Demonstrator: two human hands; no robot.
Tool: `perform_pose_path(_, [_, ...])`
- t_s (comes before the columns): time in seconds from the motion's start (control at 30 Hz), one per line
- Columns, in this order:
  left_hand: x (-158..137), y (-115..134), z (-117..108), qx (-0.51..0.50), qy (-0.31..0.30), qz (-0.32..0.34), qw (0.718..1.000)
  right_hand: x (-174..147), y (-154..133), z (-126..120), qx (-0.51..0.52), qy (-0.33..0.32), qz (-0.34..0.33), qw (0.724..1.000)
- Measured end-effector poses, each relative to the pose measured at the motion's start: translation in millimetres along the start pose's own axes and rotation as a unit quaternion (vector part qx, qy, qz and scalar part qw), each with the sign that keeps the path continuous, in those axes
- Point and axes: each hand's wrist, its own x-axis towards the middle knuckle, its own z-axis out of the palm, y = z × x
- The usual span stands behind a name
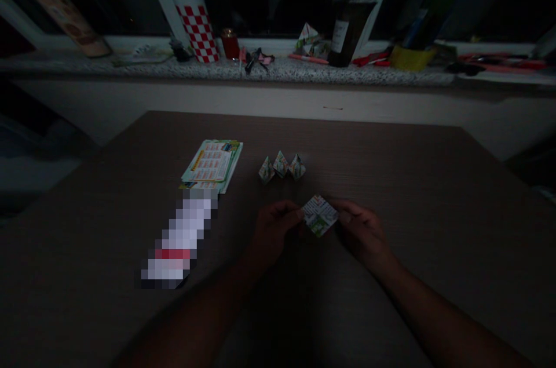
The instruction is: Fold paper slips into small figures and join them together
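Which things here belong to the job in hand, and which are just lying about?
Belonging:
folded paper square, held by left hand and right hand
probably three folded paper pieces
probably printed sheets

Apparently lying about:
checkered bottle, red jar on windowsill
pixelated object, unidentifiable

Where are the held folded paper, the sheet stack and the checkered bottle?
Held folded paper [319,217], head view: printed face.
Sheet stack [212,161], head view: top sheet.
Checkered bottle [198,33], head view: checkered lower part.
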Motion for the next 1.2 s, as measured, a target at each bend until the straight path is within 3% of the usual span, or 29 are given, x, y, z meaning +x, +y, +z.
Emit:
perform_pose_path(0.23, [3,-9,-3,-0.030,0.002,-0.009,1.000,2,-1,2,0.033,0.004,-0.029,0.999])
perform_pose_path(0.67, [0,1,3,0.028,0.005,-0.017,0.999,2,-6,10,-0.084,0.027,-0.052,0.995])
perform_pose_path(1.0, [-9,10,8,0.182,-0.057,0.028,0.981,3,-13,11,-0.088,0.017,-0.077,0.993])
perform_pose_path(1.2, [-10,7,8,0.242,-0.118,0.068,0.961,2,-12,14,-0.066,0.025,-0.028,0.997])
